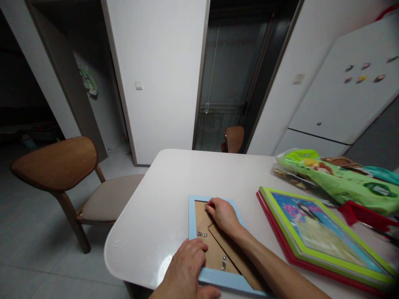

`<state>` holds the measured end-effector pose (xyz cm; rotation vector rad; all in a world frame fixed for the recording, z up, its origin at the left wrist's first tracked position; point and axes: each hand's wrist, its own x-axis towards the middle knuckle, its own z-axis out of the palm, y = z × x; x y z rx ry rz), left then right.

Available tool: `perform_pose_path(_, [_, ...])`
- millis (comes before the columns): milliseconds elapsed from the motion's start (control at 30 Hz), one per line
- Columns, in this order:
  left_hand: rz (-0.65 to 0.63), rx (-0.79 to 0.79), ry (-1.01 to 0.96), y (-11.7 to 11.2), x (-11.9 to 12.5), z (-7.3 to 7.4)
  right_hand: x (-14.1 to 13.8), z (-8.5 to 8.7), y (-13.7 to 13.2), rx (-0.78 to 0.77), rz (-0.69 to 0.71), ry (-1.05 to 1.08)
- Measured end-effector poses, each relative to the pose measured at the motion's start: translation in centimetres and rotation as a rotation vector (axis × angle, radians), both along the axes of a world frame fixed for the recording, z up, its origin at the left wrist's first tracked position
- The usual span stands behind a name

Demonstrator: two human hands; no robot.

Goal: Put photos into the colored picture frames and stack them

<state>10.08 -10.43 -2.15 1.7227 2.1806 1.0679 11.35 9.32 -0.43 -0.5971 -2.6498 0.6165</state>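
- Head view, far left: we find a wooden chair (pixel 56 166) with a grey seat standing on the pale tiled floor (pixel 46 249), just beside the tabletop's rounded corner.
- Behind the chair, we note a dark doorway, then a white wall (pixel 162 62) bearing a light switch (pixel 139 85).
- Left of centre, we see the white tabletop (pixel 168 178), bare along this side.
- Near edge: we observe the left hand (pixel 187 259) grasping the near left corner of the light-blue frame, its fingers bent over the left side and its thumb by the near side.
- Centre: the light-blue frame (pixel 192 216) lies on the tabletop with its brown backing (pixel 202 218) upward. On the backing we count two visible metal clips (pixel 223 263), and a brown strut (pixel 229 251) slants across it, partly hidden by the right forearm.
- Far end of the backing: the right hand (pixel 222 212) brings thumb and forefinger together against it; we cannot tell whether they grip anything.
- Beyond the tabletop, we see a second chair (pixel 234 139) before a dark glass door (pixel 230 79).
- Right: we find a lime-green frame (pixel 321 224) on top of a red frame (pixel 280 236), near a red object (pixel 361 216) and a green bag (pixel 349 182).
- Far right: we note round magnets (pixel 360 79) on a white refrigerator (pixel 330 108).
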Motion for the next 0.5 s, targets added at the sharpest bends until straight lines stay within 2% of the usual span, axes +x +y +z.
perform_pose_path(133, [0.077, -0.025, 0.026, 0.7, 0.6, -0.4, -1.7, -0.9, 1.5, -0.08, -0.128, 0.002])
perform_pose_path(267, [0.088, -0.049, 0.038, 1.1, 0.6, -0.5, -1.8, -0.3, 1.8, -0.197, -0.161, 0.071])
perform_pose_path(367, [0.066, -0.044, 0.021, 0.6, -0.3, 0.3, 0.1, 1.3, 3.0, -0.319, -0.153, 0.171])
perform_pose_path(500, [0.148, 0.117, -0.088, -0.6, -1.1, 2.4, 5.1, 2.5, 3.7, -0.543, -0.233, 0.322])
